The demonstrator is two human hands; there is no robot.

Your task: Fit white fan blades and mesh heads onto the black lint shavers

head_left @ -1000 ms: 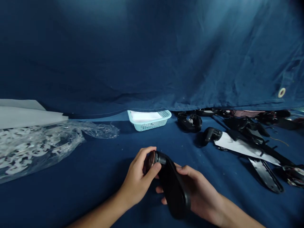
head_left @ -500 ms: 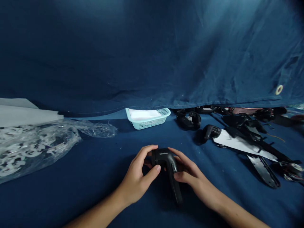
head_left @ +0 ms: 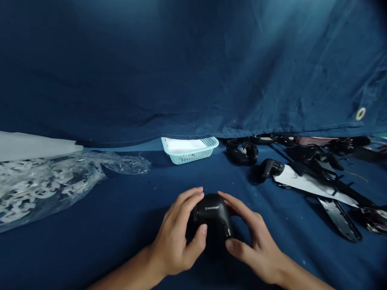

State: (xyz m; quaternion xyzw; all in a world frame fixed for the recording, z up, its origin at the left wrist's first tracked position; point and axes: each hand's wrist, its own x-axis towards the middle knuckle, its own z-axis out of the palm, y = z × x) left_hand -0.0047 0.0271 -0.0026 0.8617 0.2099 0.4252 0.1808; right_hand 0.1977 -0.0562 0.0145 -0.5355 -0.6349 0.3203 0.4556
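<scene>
At the left, white sheeting (head_left: 36, 147) lies beside a clear plastic bag (head_left: 51, 187) of pale pieces. Our left forearm reaches in from the near edge, and our left hand (head_left: 181, 233) curves round the left end of the black device (head_left: 211, 209), palm turned right. Its 2 visible fingers lie close together and bent, their tips at the far edge; the thumb sits apart, nearer us, bracing the near side. Beyond, a light blue basket (head_left: 192, 155) holds white paper (head_left: 184, 145).

The device is in the near middle, between our hands, its lettering upward. Our right hand (head_left: 260, 245) arches in from the right, index finger extended to the far edge, thumb against the near right part; we cannot tell how its other fingers lie. Farther right, dark parts (head_left: 326, 167) crowd the blue cloth (head_left: 130, 217).
</scene>
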